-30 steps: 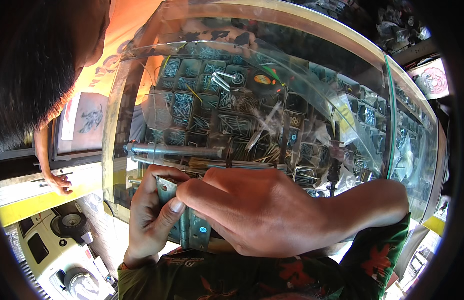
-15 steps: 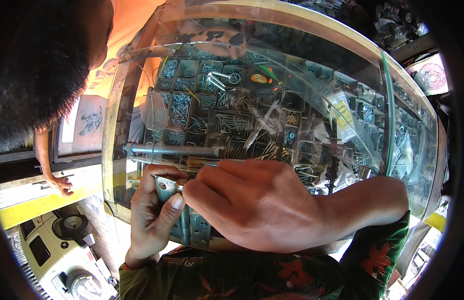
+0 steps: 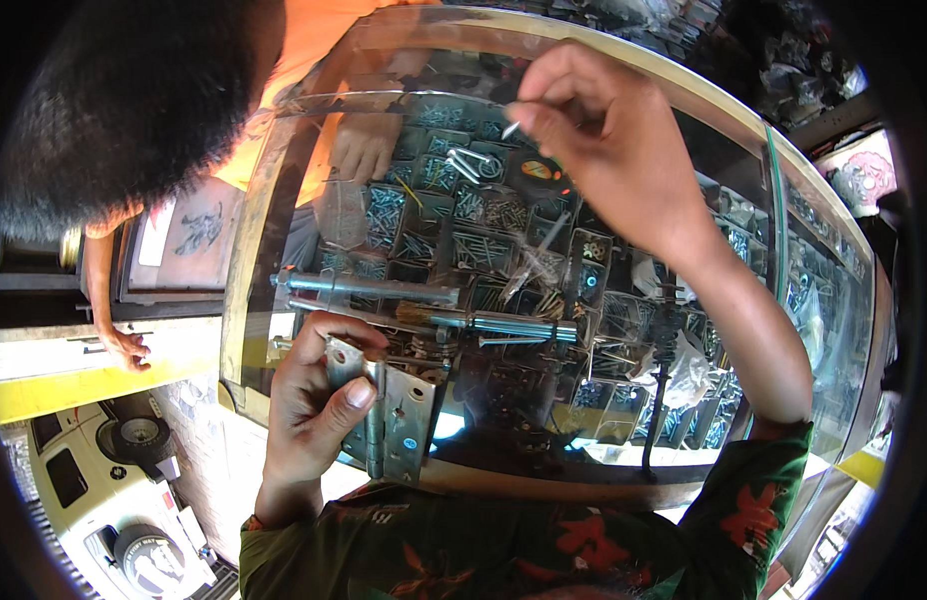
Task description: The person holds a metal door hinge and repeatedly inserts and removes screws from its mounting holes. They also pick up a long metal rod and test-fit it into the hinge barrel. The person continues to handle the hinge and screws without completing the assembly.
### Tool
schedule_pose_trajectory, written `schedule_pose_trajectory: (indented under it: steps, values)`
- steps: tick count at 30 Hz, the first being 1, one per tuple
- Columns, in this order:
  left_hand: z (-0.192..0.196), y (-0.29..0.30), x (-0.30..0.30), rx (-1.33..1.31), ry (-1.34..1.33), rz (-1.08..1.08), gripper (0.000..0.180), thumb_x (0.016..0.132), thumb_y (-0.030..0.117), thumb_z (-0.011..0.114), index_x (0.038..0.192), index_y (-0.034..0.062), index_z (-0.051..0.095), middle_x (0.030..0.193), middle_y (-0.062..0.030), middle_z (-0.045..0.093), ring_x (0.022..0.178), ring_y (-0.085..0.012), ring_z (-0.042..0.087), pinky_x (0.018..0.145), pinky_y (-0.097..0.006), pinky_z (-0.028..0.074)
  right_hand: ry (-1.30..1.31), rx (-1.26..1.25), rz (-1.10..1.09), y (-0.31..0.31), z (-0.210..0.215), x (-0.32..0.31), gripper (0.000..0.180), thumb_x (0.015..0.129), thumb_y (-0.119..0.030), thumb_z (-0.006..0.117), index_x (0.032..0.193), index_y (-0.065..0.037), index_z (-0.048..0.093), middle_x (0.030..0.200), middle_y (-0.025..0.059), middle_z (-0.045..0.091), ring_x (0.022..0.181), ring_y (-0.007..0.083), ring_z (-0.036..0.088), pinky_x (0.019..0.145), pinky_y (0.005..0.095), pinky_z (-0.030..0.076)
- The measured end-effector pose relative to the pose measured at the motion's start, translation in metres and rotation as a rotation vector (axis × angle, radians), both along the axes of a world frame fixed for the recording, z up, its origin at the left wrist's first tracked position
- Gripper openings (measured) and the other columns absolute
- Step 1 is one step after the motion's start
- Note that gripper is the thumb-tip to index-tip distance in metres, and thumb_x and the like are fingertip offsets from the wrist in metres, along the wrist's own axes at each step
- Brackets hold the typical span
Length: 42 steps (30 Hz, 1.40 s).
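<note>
The left grip (image 3: 319, 400) is clenching a steel hinge (image 3: 392, 420) at the near left edge of the glass table (image 3: 684, 470), its knuckle axis running near to far — thumb lying across the left leaf. Far to the right, the right grip (image 3: 594, 130) is pinching a small screw (image 3: 511, 129) — well apart from the hinge, above the trays of fasteners (image 3: 454, 230).

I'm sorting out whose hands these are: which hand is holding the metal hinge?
The left hand, low at the counter's near edge, grips the metal hinge. The right hand is raised, pinching a small screw.
</note>
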<state>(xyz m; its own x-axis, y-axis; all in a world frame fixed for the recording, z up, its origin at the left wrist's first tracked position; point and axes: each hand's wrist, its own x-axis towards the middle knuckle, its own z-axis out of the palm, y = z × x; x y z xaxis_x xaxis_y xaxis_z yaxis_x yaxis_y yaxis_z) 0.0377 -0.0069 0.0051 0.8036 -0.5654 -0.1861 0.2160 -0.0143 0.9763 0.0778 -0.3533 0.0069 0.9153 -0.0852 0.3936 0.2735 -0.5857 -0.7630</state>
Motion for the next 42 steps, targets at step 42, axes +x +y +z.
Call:
schedule_pose_trajectory:
  steps: [42]
  values:
    - [-0.009, -0.006, 0.005, -0.403, 0.272, 0.34, 0.054, 0.111, 0.021, 0.067, 0.154, -0.0031, 0.043, 0.112, -0.0146, 0.075, 0.088, -0.0212, 0.082, 0.073, -0.041, 0.073, -0.114, -0.364, 0.14, 0.024, -0.018, -0.048, 0.024, 0.095, -0.01, 0.085, 0.118, -0.004, 0.081, 0.103, 0.0123, 0.074, 0.09, 0.0343, 0.076, 0.079, 0.0467, 0.063]
